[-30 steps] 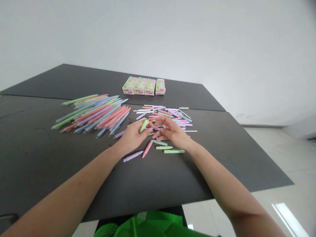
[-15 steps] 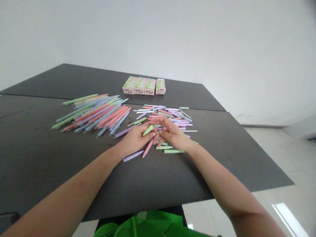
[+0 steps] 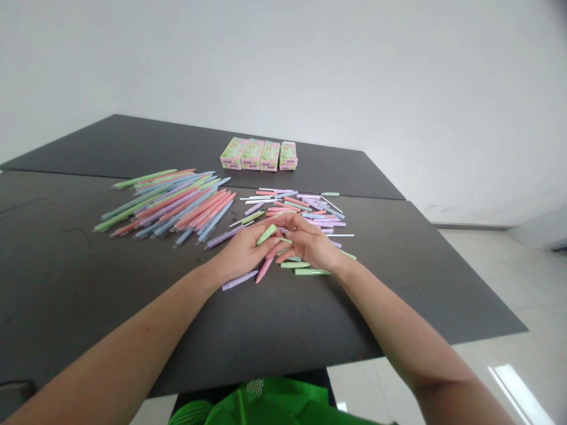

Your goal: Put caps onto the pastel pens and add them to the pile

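The left grip (image 3: pixel 243 250) is holding a light-green pen barrel (image 3: pixel 266 234), fingers partly curled; the right grip (image 3: pixel 312 243) is hovering alongside, half-curled, its hold unclear. Loose pinching could be letting the barrel slip, knocking the pink pen piece (image 3: pixel 264 271) lying just nearside.

Fairly bright, diffuse light greys the white wall (image 3: pixel 420 106), its source out of sight; the upper right corner darkens. Glare burns out 1 strip of floor (image 3: pixel 482 260). Faint shadow lies under the 2 forearms (image 3: pixel 155 321), stretched toward the edges; the green pen part (image 3: pixel 266 235) and print on the boxes (image 3: pixel 251 152) look soft
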Tool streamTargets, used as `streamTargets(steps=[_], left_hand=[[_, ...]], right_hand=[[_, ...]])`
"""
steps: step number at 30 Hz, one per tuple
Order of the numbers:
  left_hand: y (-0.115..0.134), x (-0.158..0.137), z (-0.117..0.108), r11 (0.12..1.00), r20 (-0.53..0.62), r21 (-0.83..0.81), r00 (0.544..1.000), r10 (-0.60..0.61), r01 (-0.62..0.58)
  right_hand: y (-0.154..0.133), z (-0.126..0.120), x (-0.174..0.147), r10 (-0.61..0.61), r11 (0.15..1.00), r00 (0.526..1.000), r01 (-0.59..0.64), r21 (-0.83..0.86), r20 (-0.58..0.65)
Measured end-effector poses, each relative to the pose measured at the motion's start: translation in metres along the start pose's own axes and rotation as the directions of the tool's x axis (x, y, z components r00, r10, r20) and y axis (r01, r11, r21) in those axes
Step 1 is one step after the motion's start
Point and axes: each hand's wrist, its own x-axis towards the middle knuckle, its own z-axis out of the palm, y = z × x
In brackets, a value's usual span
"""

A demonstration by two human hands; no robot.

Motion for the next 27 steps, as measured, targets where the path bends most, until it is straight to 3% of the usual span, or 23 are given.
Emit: streamTargets(steps=[4,8,12,20,27], left_hand=[[-0.002,0.000,-0.003,0.999,-0.020,-0.016,0.999,-0.043,0.042],[-0.001,0.001,-0.005,0.997,-0.042,-0.027,0.997,-0.072,0.070],[0.000,0.002,-0.005,0.996,-0.044,-0.032,0.996,-0.082,0.080],[-0.013,0.001,0.002,0.999,-0.078,-0.041,0.996,-0.034,0.031],[-0.010,0.001,0.000,0.991,-0.129,0.126,0.991,-0.024,0.040]], right_hand=[[-0.002,-0.006,-0.002,-0.013,1.000,1.000,0.013,-0.003,0.005],[-0.007,-0.009,-0.005,-0.054,0.966,0.992,0.022,-0.257,-0.116],[-0.006,-0.010,-0.004,-0.087,0.916,0.991,0.040,-0.399,-0.102],[0.010,-0.011,0.003,-0.115,0.909,0.989,0.067,-0.410,-0.094],[0.009,-0.010,0.004,-0.054,0.919,0.990,0.000,-0.395,-0.127]])
